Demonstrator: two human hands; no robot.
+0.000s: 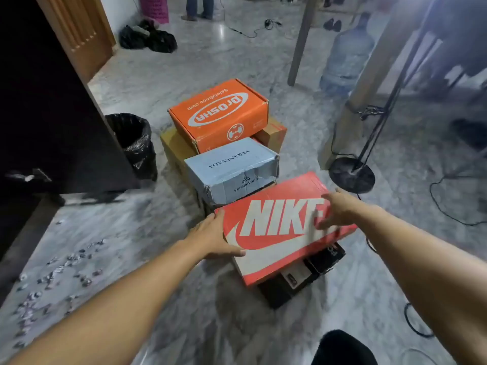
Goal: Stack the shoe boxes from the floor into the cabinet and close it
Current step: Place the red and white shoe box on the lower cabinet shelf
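Left hand: the left hand [210, 239] lay against the near left corner of the red Nike box [284, 227], its fingers fairly straight along the side wall and its thumb bent over the lid's edge, so that it gripped that corner.
Right hand: the right hand [336, 210] was blurred; it rested on the lid towards the right end, over the last letter of the logo, fingers spread and only lightly bent, pressing rather than clasping.
Hands together: they stood well apart, one at each end of the same box.
Red box: it sat between the hands, tilted, on top of a black box [297, 283] on the marble floor [137, 227].
Other boxes: just behind lay a pale blue box [232, 171], and behind that an orange box [218, 114] resting on brown cartons [274, 134].
Writing: "NIKE" in white with the swoosh; "VERANEVADA" on the blue lid and "veranevada" on its end; "Dr.OSHA" and "SafetyShoe.com", seen upside down, on the orange lid.
Cabinet: a dark door panel [47, 106] stood at the left.
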